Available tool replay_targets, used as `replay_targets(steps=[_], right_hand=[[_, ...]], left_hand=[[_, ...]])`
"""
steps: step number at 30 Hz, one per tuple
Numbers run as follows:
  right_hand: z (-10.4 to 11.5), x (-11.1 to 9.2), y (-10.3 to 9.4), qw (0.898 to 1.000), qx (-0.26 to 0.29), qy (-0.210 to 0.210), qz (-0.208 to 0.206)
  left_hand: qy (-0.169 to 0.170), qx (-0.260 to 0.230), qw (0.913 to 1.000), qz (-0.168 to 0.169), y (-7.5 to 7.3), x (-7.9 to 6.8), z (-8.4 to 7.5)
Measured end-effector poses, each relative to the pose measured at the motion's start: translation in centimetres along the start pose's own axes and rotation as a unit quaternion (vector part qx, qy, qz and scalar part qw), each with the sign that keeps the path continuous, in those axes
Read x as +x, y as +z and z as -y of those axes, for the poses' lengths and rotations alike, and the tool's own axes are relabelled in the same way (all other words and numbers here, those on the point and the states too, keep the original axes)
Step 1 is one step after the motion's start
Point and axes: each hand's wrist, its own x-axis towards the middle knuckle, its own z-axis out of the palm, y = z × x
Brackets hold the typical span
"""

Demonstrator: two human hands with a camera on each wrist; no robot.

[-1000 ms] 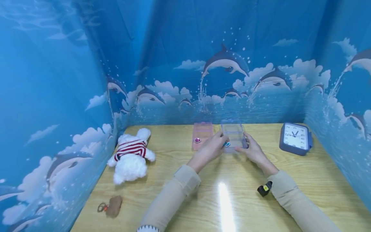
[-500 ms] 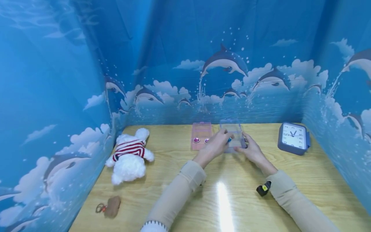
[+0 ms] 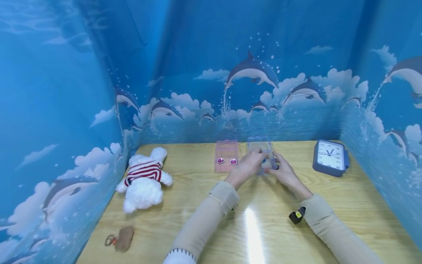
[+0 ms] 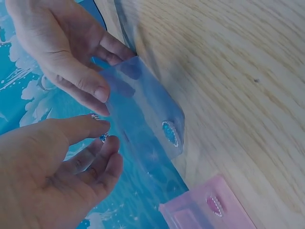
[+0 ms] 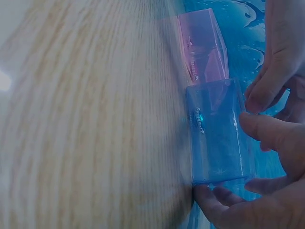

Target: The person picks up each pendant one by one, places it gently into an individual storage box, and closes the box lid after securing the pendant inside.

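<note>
My left hand [image 3: 248, 165] reaches over a clear blue plastic box [image 4: 143, 90] whose lid stands raised at the back. In the left wrist view its thumb and fingertips pinch a small blue gem piece [image 4: 103, 137] with a silvery edge, mostly covered by the fingers. Another blue gem with a beaded rim [image 4: 170, 133] lies inside the box near one end. My right hand [image 3: 286, 172] grips the blue box at its right side, thumb toward the front and fingers behind. Beside it, a pink plastic box [image 3: 225, 169] with its lid up holds two pink gems [image 3: 233, 161].
A white plush toy [image 3: 143, 179] in a striped shirt lies at the left. A brown keychain [image 3: 124, 238] is at the front left. A blue clock [image 3: 330, 157] stands at the right. A blue dolphin-print curtain [image 3: 197, 55] surrounds the wooden table.
My left hand has shifted right from beside the pink box over the blue box, uncovering the second pink gem. My right hand keeps its grip on the blue box.
</note>
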Motion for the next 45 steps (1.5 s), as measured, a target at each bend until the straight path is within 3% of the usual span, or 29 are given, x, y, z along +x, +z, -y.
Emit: replay_targets(steps=[8, 31, 45], right_hand=[[-0.1, 0.2, 0.0, 1.0, 0.015, -0.003, -0.003], [0.1, -0.1, 0.1, 1.0, 0.021, 0.0, -0.005], [-0.3, 0.0, -0.1, 1.0, 0.019, -0.001, -0.005]], left_hand=[[0.016, 0.043, 0.9989, -0.005, 0.4, 0.8, -0.5], [0.01, 0.057, 0.998, 0.023, 1.2, 1.8, -0.6], [-0.002, 0.004, 0.9986, 0.053, 1.7, 2.2, -0.2]])
